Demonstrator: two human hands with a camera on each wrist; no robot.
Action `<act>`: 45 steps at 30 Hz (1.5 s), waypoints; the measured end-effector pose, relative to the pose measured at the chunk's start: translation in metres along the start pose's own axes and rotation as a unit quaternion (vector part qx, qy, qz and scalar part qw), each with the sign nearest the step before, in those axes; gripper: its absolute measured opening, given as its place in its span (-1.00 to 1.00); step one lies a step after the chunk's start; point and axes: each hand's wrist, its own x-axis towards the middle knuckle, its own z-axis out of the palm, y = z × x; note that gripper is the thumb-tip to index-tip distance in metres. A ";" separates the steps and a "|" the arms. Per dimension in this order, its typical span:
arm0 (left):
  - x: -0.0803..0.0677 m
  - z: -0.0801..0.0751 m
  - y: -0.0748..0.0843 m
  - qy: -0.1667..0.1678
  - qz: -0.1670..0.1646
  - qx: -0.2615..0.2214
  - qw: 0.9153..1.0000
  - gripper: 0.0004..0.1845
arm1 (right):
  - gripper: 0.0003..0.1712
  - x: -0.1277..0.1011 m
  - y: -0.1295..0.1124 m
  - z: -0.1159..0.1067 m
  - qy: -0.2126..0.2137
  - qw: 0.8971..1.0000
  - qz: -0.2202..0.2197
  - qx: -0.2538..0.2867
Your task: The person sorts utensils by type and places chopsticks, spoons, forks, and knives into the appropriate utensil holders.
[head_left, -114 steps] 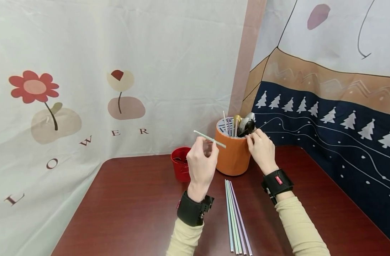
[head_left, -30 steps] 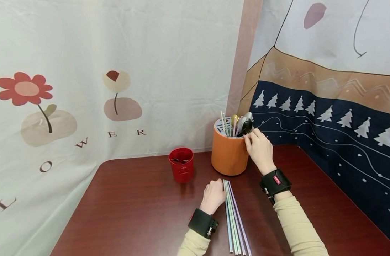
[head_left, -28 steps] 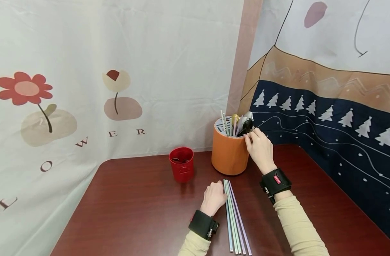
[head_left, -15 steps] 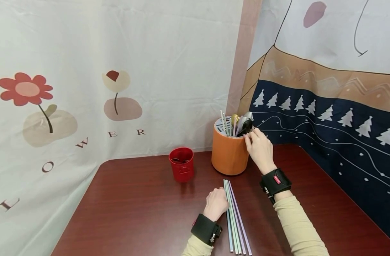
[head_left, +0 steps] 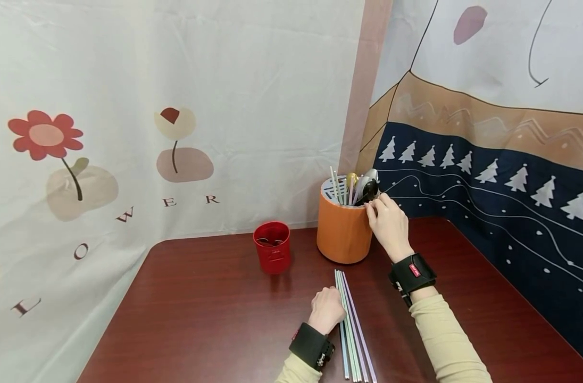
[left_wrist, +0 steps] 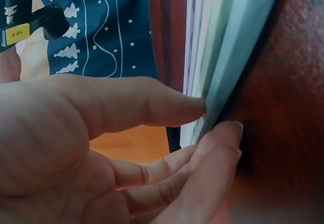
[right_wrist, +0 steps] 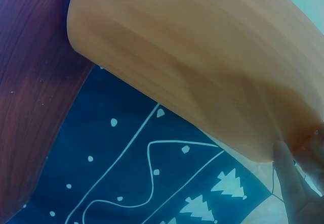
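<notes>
A: Start with the left hand [head_left: 327,310]. What is it doing?

B: It lies low on the table [head_left: 200,308], at the left edge of the row of straws [head_left: 351,330]. In the left wrist view the thumb and fingertips [left_wrist: 223,133] pinch the outermost pale blue straw [left_wrist: 243,47], so I read it as gripping that one. The straw looks flat on the wood, not lifted.

A: And the right hand [head_left: 389,223]?

B: It is up at the orange holder [head_left: 344,231], fingers curled over the near right rim and thumb against the wall, steadying it. The right wrist view shows mostly that orange wall [right_wrist: 192,67] and a fingertip at its edge.

A: What surrounds them?

B: The holder stands near the back of the table, just beyond the far ends of the straws. A few straws and some spoons [head_left: 365,186] stand upright in it. A small red cup [head_left: 272,247] sits to its left, apart from it. Printed cloth hangs behind.

A: How far along would you judge the work?

B: Partly done. Some straws stand in the holder, while several, pale blue, green and lilac, lie side by side on the table. The one being pinched is on the table, so it and the rest are left.
</notes>
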 end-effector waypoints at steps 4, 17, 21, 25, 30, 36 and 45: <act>-0.001 -0.002 0.001 -0.010 -0.011 0.010 1.000 -0.75 | -0.75 0.000 0.000 0.000 -0.004 1.000 0.002 -0.004; -0.008 -0.005 0.004 0.016 -0.023 0.001 1.000 -0.58 | -0.75 -0.002 0.001 -0.001 -0.008 1.000 0.004 -0.004; -0.006 -0.004 0.003 0.007 -0.031 -0.008 0.999 -0.56 | -0.74 -0.002 0.001 0.000 -0.006 1.000 0.004 -0.002; -0.005 -0.005 0.001 0.001 -0.029 -0.013 0.999 -0.64 | -0.74 -0.003 0.001 0.000 -0.006 1.000 0.004 -0.002; -0.005 -0.013 -0.001 -0.007 -0.034 -0.045 0.998 -0.63 | -0.74 -0.002 0.000 0.000 -0.007 1.000 0.004 -0.002; -0.002 -0.025 -0.004 0.010 -0.028 -0.070 0.997 -0.64 | -0.74 -0.001 0.000 0.001 -0.005 1.000 0.002 -0.001; 0.000 -0.053 -0.008 0.063 -0.027 -0.115 0.991 -0.82 | -0.74 0.000 0.000 0.002 -0.004 1.000 0.001 -0.001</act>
